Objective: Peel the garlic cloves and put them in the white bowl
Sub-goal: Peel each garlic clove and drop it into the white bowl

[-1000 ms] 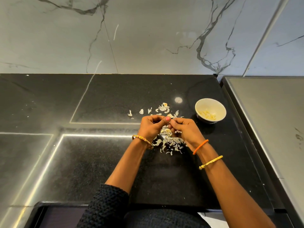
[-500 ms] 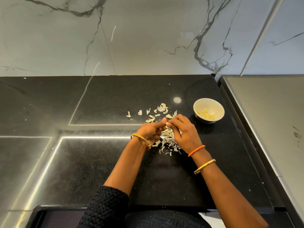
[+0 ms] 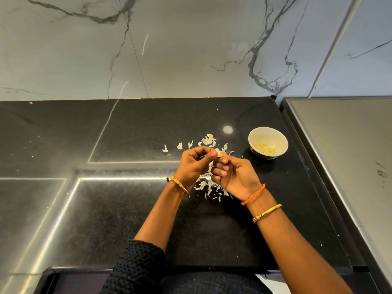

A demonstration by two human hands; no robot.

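My left hand (image 3: 194, 164) and my right hand (image 3: 234, 177) meet fingertip to fingertip above the black counter, both pinching one small pale garlic clove (image 3: 219, 154). Most of the clove is hidden by my fingers. The white bowl (image 3: 268, 143) stands to the right of my hands, a short way off, with several peeled cloves (image 3: 265, 147) lying in its bottom. Loose garlic skins (image 3: 209, 141) are scattered behind my hands, and a thicker heap of skins (image 3: 210, 190) lies under them.
The black stone counter (image 3: 131, 209) stretches left and toward me. A grey metal surface (image 3: 347, 149) borders it on the right, close to the bowl. A marble wall (image 3: 191, 49) rises behind. My black knitted sleeve (image 3: 135, 266) covers the left forearm near the front edge.
Both hands have stayed together over the skin heap. My right hand has rolled so its curled fingers face up, and the clove now shows between the fingertips.
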